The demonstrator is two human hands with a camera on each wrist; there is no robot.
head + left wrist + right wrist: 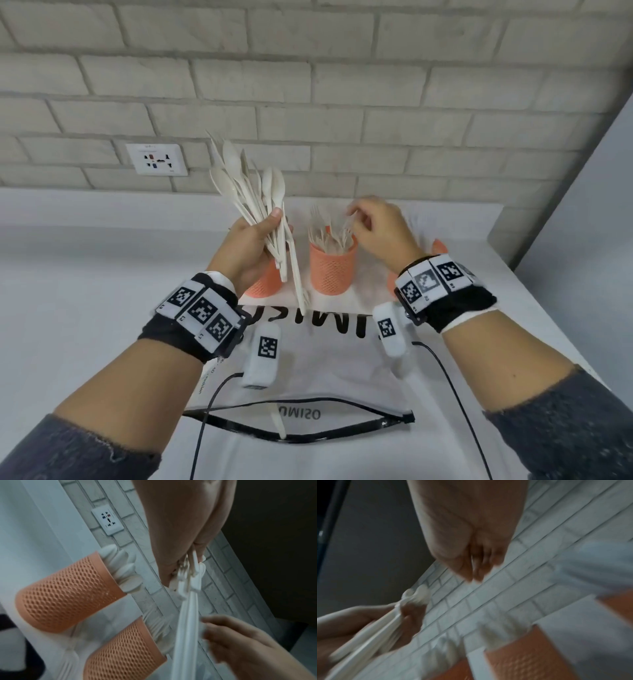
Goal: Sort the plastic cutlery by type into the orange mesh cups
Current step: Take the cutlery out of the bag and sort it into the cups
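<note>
Nearest to the person lies a white zip bag with black letters (318, 383) on the white table (85, 274), its black zipper edge open toward the near side. A single white piece of cutlery (279, 423) rests at this opening; its type I cannot tell.

Further away, the left hand (251, 245) is raised above the table on the left. Its fingers and thumb are curled around a bundle of cream plastic spoons and other cutlery (255, 192), which fans upward toward the wall, while the handles hang down below the palm in front of the left orange mesh cup (263, 282). The left wrist view shows spoon bowls standing out of this cup.

On the right, the right hand (378, 228) hovers over the middle orange mesh cup (332, 267), which is full of cream plastic forks (329, 233) with tines up. Thumb and forefinger seem pressed together at a fork (349, 222), but the picture is blurred, so I cannot tell if they really pinch it. A third orange cup (438, 245) is mostly hidden behind the right wrist.

The table's right edge runs close beside the right forearm; to the left there is wide free surface. Behind the cups stands the grey-white brick wall (342, 85) with a white socket plate (157, 159).
</note>
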